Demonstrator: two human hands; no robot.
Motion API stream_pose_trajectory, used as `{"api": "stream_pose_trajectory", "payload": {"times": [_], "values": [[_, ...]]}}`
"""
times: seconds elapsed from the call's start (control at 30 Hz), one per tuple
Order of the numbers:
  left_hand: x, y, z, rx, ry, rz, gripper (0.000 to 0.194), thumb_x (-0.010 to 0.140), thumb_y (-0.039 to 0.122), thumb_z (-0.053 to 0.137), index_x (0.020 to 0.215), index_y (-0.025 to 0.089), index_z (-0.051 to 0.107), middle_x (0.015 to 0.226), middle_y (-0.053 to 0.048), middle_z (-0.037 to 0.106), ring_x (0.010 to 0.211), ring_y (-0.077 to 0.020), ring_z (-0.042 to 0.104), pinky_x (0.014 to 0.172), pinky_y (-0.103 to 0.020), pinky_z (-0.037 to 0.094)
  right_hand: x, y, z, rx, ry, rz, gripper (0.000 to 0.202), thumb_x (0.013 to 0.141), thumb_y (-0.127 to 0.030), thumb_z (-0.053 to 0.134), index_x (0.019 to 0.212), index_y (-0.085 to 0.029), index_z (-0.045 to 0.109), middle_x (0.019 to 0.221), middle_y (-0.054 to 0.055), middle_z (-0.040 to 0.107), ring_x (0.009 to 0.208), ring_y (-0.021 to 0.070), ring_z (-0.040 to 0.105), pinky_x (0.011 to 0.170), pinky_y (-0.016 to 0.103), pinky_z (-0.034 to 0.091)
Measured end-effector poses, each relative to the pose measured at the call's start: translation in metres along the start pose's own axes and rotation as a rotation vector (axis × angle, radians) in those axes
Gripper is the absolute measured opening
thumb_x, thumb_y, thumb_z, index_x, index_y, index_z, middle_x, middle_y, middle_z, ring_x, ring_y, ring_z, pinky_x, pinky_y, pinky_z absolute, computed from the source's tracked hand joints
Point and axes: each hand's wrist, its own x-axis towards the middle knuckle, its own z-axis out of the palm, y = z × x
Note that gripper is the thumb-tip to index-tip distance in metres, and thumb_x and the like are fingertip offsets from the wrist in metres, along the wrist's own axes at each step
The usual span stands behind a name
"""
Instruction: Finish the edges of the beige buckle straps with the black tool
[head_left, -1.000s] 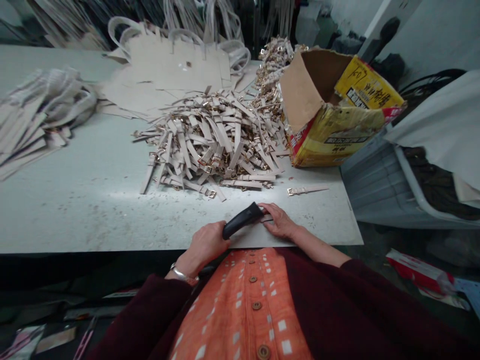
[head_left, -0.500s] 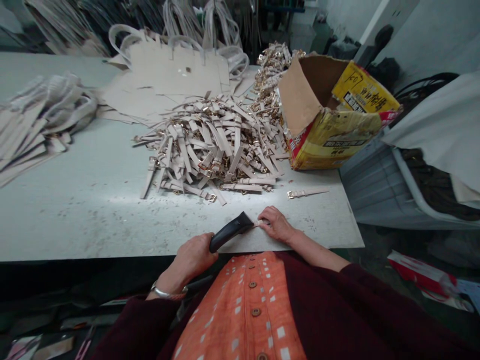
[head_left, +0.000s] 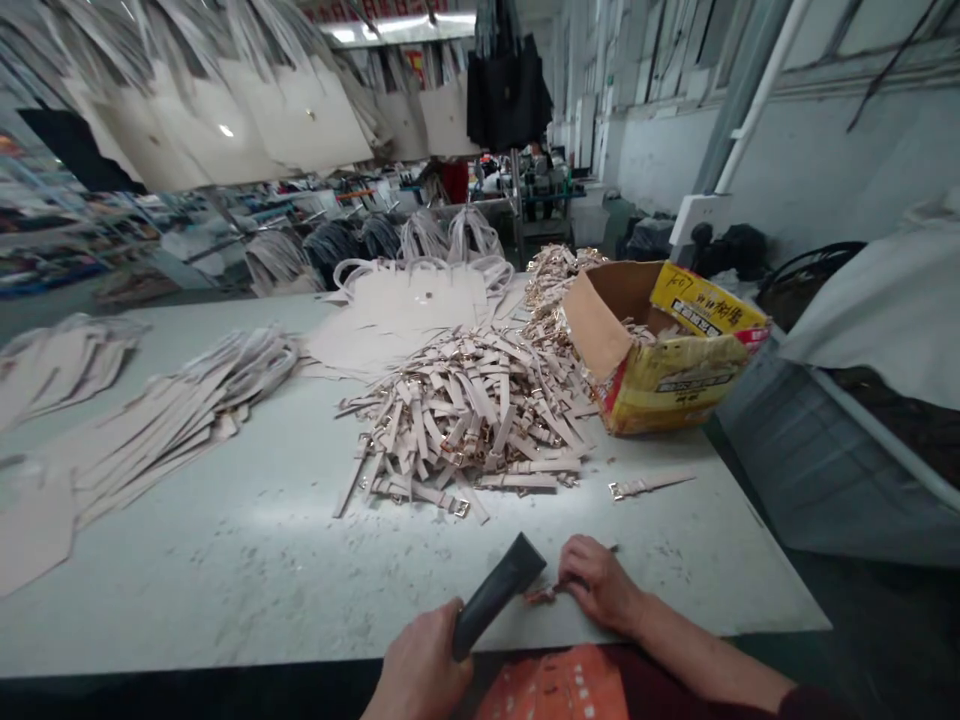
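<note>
My left hand (head_left: pixel 427 655) is wrapped round a black, tube-like tool (head_left: pixel 499 595) with a wide, flattened end, tilted up and to the right over the table's front edge. To its right, my right hand (head_left: pixel 600 580) pinches a small buckle strap (head_left: pixel 541 596). One end of this strap pokes out beneath the tool's wide end; most of it is hidden by my fingers, and whether it touches the tool I cannot tell. Ahead lies a large heap of pale buckle straps (head_left: pixel 480 400) with gold buckles. A single strap (head_left: pixel 652 485) rests apart, beyond my right hand.
A yellow carton (head_left: pixel 675 385) with straps inside stands at the table's right side. Pale bag pieces (head_left: pixel 187 430) lie on the left of the table (head_left: pixel 247 590). A flat pale bag (head_left: pixel 420 300) is behind the heap. A grey bin (head_left: pixel 840 460) stands off the right edge.
My view has tipped upward, so hanging bags and the room behind now show. The tool's wide end stands up more steeply, and my right hand sits a little farther from it.
</note>
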Motion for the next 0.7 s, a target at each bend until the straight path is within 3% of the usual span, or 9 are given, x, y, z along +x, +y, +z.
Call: {"api": "stream_pose_trajectory", "payload": {"times": [0.23,0.4,0.5,0.7], "values": [[-0.002,0.013,0.012,0.036,-0.114,0.065,0.028,0.072,0.040,0.045,0.092,0.026,0.060,0.094,-0.006,0.069,0.092,-0.0261,0.063,0.074,-0.034,0.046,-0.015,0.007,0.000,0.097,0.009,-0.040,0.004,0.079,-0.016,0.055,0.077,-0.019,0.053,0.079,0.004,0.057,0.078,0.0170,0.051,0.070,0.030,0.040],[0.004,0.026,0.017,0.045,-0.080,0.086,0.028,0.073,0.031,0.045,0.096,0.022,0.059,0.092,-0.008,0.068,0.087,-0.0228,0.063,0.071,-0.031,0.045,-0.013,0.009,-0.010,0.116,-0.024,-0.002,0.005,0.077,-0.016,0.055,0.077,-0.018,0.051,0.076,0.003,0.056,0.075,0.0161,0.051,0.068,0.028,0.041],[0.009,0.033,0.020,0.048,-0.079,0.048,0.031,0.071,0.026,0.047,0.098,0.019,0.059,0.092,-0.010,0.068,0.087,-0.0220,0.063,0.071,-0.029,0.044,-0.013,0.010,-0.015,0.105,-0.032,0.021,0.010,0.081,-0.024,0.057,0.075,-0.018,0.050,0.074,0.004,0.055,0.073,0.0159,0.050,0.067,0.027,0.041],[0.013,0.013,0.027,-0.005,-0.018,-0.005,0.031,0.069,0.030,0.050,0.098,0.020,0.058,0.087,-0.008,0.068,0.080,-0.0203,0.063,0.063,-0.025,0.041,-0.012,0.007,-0.021,0.027,-0.046,0.016,0.008,0.082,-0.025,0.057,0.085,-0.017,0.055,0.077,0.006,0.059,0.075,0.0168,0.052,0.071,0.029,0.041]]}}
